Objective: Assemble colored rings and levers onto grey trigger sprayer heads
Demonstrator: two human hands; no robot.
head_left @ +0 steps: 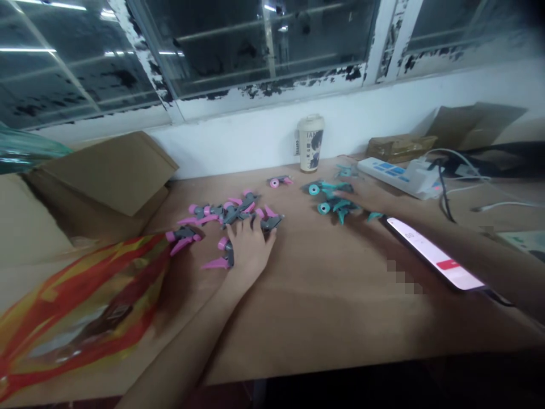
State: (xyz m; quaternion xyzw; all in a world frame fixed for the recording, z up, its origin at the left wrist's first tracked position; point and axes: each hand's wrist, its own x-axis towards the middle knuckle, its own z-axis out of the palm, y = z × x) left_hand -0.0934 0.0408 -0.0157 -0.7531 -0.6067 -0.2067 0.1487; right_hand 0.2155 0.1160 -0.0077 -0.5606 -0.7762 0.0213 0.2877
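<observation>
My left hand lies palm down on the brown table, fingers stretched out into a pile of pink and grey plastic parts. One pink part sits just left of the hand. My right hand reaches far across, fingers spread, resting beside and partly on a cluster of teal and grey plastic parts. It is blurred, and nothing shows gripped in either hand.
A phone with a lit screen lies under my right forearm. A paper cup stands by the wall. A white power strip with cables lies at right. Cardboard boxes and a red-yellow bag are at left.
</observation>
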